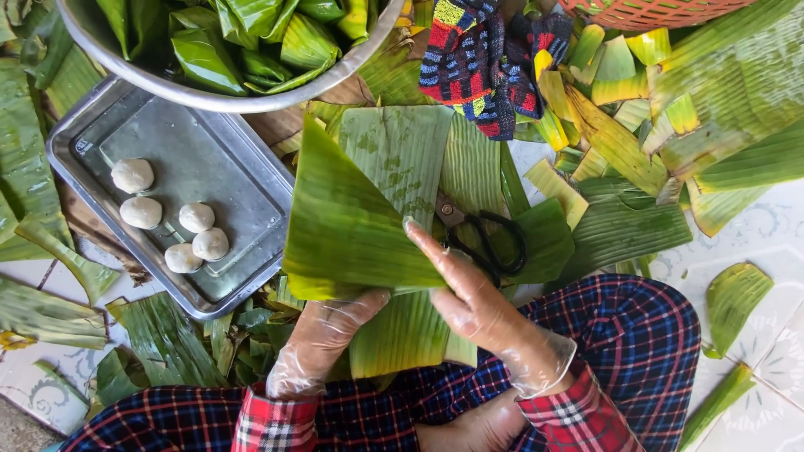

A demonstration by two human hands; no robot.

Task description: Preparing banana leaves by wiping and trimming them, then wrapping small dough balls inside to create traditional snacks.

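Left hand: our left hand (322, 339), in a thin clear glove, pinches the near edge of the folded banana leaf (347, 222) between thumb and fingers.
Right hand: our right hand (469, 297), also gloved, lies flat and open on the leaf, not closed around anything.
Leaf: it rests on a pile of other leaves on the tiled floor (766, 238), just in front of our knees.
Scissors: black scissors (490, 238) lie just beside the right hand, on the leaves.
Tray: a metal tray (243, 180) at our left carries five white dough balls (197, 218).
Bowl: a metal bowl (209, 99) with wrapped leaf parcels stands beyond the tray.
Cloth: a colourful woven cloth (481, 59) lies farther away.
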